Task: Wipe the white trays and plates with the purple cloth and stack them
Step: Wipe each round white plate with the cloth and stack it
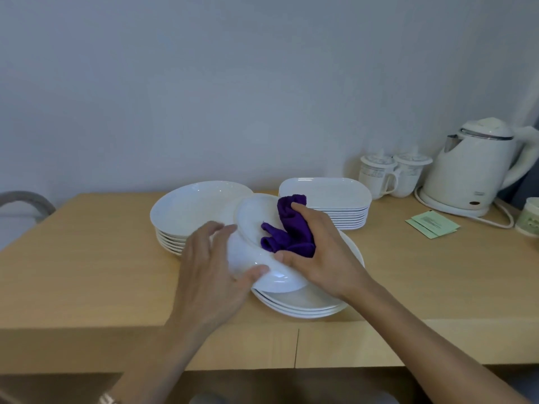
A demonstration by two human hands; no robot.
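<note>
My left hand (213,269) grips the near left rim of a tilted white plate (250,217), thumb on the edge. My right hand (318,252) presses the bunched purple cloth (287,228) into that plate's inside. The held plate hovers over a low stack of white plates (303,304) at the table's middle. A taller stack of white plates (192,208) stands behind on the left. A stack of white rectangular trays (329,196) stands behind on the right.
Two lidded white mugs (390,176) and a white electric kettle (478,170) with its cord stand at the back right by the wall. Green sachets (431,224) lie near the kettle. A jar (529,217) sits at the right edge. The wooden table (87,258) ends close to me.
</note>
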